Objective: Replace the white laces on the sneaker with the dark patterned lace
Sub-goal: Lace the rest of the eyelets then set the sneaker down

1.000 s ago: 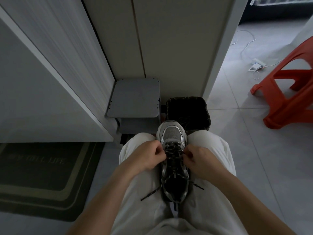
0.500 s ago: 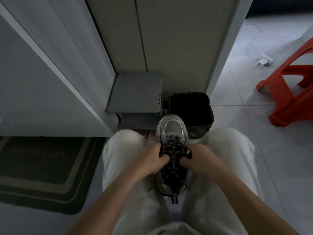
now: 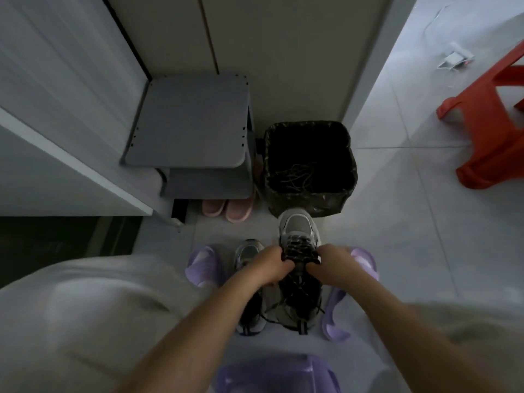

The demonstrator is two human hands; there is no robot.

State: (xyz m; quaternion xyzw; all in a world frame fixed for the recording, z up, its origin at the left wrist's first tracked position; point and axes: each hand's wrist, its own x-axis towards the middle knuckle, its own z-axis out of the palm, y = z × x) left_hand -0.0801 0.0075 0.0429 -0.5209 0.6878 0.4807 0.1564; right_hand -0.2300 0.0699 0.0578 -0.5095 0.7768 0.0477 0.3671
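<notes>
Tiled floor (image 3: 402, 228), sneaker (image 3: 298, 229) pointing straight ahead, toe toward bin (image 3: 309, 125), left grip (image 3: 268, 266) and right grip (image 3: 336, 260) pinching its dark lace (image 3: 299, 249).

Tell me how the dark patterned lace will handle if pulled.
Probably floppy: the dark patterned lace trails its loose ends limply off the sneaker. Likely light, since it looks like a thin cord. A pull may drag the sneaker along, because the lace is threaded across its upper.
</notes>
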